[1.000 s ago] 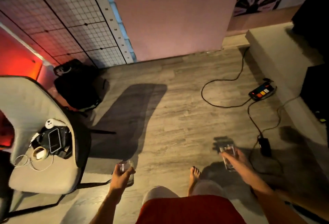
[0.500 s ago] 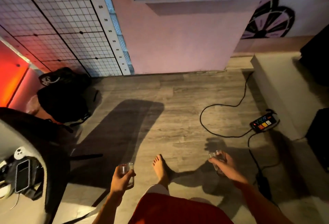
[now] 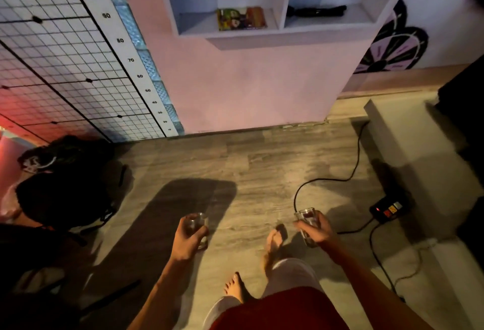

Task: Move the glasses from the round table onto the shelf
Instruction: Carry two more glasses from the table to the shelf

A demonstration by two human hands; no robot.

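The wood floor (image 3: 262, 167) spreads out below me, running up to the pink wall (image 3: 248, 88) at twelve o'clock. Set into that wall is the shelf (image 3: 275, 32), two open compartments side by side: the left one holds a colourful box (image 3: 241, 18), the right one a dark object (image 3: 317, 10) I cannot make out. At ten o'clock a wire grid panel (image 3: 57, 67) leans beside a white height scale (image 3: 125, 49). A black bag (image 3: 65, 185) slumps on the floor at nine o'clock. At three o'clock a power strip (image 3: 387, 209) lies on the floor with a black cable (image 3: 340, 180) looping away from it toward the wall.

My left hand (image 3: 188, 238) is wrapped around a small clear glass (image 3: 197, 227), fingers closed on its side, held upright above the floor at about seven o'clock. My right hand (image 3: 314, 232) clasps a second glass (image 3: 306, 225) at five o'clock, also upright, its rim showing above my fingers. Both glasses are well short of the shelf. My bare feet show between my hands.
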